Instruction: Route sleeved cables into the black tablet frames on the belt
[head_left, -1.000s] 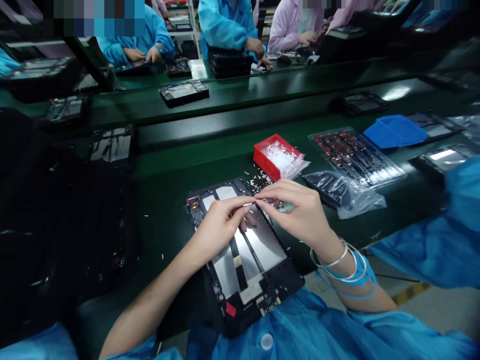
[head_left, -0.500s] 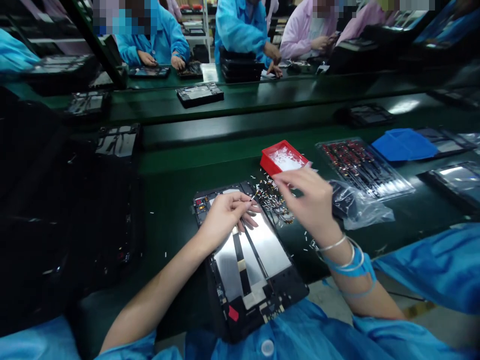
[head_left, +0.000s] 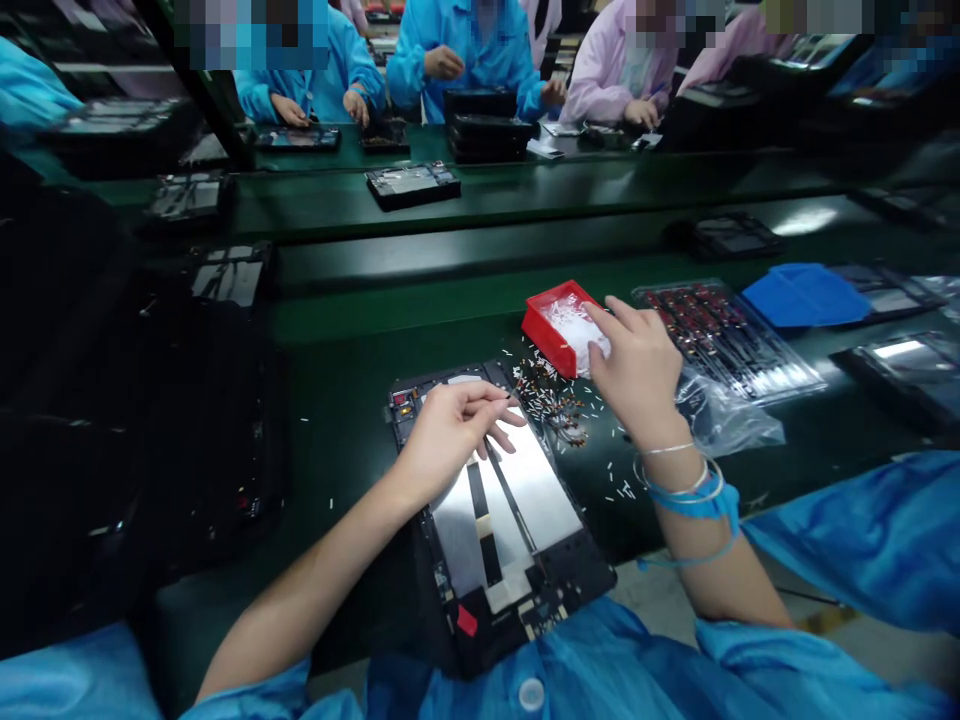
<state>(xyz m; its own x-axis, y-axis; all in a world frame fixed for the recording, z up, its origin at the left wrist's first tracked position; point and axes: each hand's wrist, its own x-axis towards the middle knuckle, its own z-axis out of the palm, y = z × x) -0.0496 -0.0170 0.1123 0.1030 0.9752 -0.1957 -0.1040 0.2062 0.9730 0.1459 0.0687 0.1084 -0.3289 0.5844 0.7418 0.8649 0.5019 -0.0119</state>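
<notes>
Head view caught the right hand (head_left: 637,365) just after it had left the air above the loose parts (head_left: 555,410) and moved away from the left hand (head_left: 454,425) toward two o'clock. It now hung over the three o'clock side of the red box (head_left: 547,345), which held white bits (head_left: 574,325). Its grip stood apart, thumb and fingertips separated, nothing visible between them. The left hand stayed put over the twelve o'clock end of the uncovered tablet (head_left: 540,500), its grip pinched together on a small piece (head_left: 510,397) too tiny to identify. That change left the piece to the left hand alone, with the white bits within the right hand's reach.

The tablet lay at the near edge of the bench (head_left: 330,430). Loose parts cluttered the gap between it and the box. Toward two o'clock lay a clear tray (head_left: 795,375) of dark and red parts and a crumpled plastic bag (head_left: 731,420), partly behind the right wrist. A dark stack (head_left: 187,430) crowded nine o'clock.
</notes>
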